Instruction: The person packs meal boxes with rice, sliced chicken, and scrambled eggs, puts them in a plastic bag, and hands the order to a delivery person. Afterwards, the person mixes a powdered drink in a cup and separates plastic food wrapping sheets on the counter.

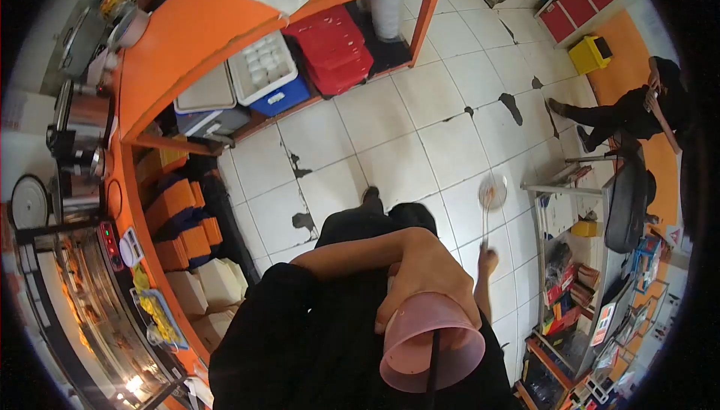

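Observation:
My left hand [431, 271] is closed round a pink plastic cup [405, 354], held close to my chest with its wide mouth towards me. A dark thin strip crosses in front of the cup; I cannot tell what it is. Lower down on the right, my right hand [487, 258] is closed on the long thin handle of a round wire skimmer [493, 191]. The skimmer's head is out over the tiled floor, with small orange-brown bits visible in it.
An orange counter [180, 24] runs along the left, with a lit food display case [97, 297]. Below it stand a blue cooler [276, 99] and red crates [330, 50]. A metal shelf rack [566, 189] is at the right. Another person [645, 106] stands beyond it.

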The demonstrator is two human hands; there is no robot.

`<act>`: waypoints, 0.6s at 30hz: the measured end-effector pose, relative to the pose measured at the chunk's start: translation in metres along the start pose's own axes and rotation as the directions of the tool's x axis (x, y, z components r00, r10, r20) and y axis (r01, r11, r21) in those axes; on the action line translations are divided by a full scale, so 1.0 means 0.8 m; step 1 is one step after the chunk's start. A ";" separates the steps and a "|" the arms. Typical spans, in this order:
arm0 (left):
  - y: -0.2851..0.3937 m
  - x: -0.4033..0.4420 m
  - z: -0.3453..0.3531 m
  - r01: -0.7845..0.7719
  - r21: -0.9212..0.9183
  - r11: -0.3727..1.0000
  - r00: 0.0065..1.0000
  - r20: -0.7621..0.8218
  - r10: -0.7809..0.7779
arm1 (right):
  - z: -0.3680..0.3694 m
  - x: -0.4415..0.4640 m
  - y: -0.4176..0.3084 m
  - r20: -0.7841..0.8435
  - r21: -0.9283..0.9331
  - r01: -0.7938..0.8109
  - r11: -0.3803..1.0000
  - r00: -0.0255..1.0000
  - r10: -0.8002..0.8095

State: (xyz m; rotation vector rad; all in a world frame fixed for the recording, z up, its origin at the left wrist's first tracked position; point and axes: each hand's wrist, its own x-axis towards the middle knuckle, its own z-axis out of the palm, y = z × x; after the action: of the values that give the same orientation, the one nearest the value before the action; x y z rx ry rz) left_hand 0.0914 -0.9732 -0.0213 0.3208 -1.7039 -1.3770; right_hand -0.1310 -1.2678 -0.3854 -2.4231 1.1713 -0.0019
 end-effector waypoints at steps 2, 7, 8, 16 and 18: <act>0.005 -0.012 -0.065 -0.020 0.016 1.000 0.999 -0.028 0.021 | 0.028 -0.005 0.073 0.088 -0.264 -0.069 0.962 0.992 0.095; -0.002 -0.038 -0.235 -0.076 0.047 0.996 0.988 -0.129 0.081 | 0.023 0.062 0.128 0.151 -0.404 -0.409 0.818 0.852 0.501; -0.002 -0.042 -0.270 -0.078 0.054 0.995 0.985 -0.148 0.085 | 0.019 0.103 0.135 0.149 -0.439 -0.408 0.801 0.845 0.513; 0.036 -0.067 -0.526 -0.095 0.136 0.986 0.958 -0.258 0.128 | -0.026 0.632 -0.121 0.214 -0.487 0.373 0.789 0.927 -0.307; 0.044 -0.081 -0.575 -0.108 0.171 0.979 0.940 -0.303 0.156 | -0.026 0.758 -0.239 0.175 -0.392 0.452 0.801 0.892 -0.418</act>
State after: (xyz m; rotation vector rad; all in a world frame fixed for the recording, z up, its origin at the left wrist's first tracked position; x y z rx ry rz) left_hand 0.4890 -1.2157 -0.0294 0.4770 -1.5352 -1.0371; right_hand 0.3953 -1.6242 -0.4057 -2.9984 0.5891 0.2297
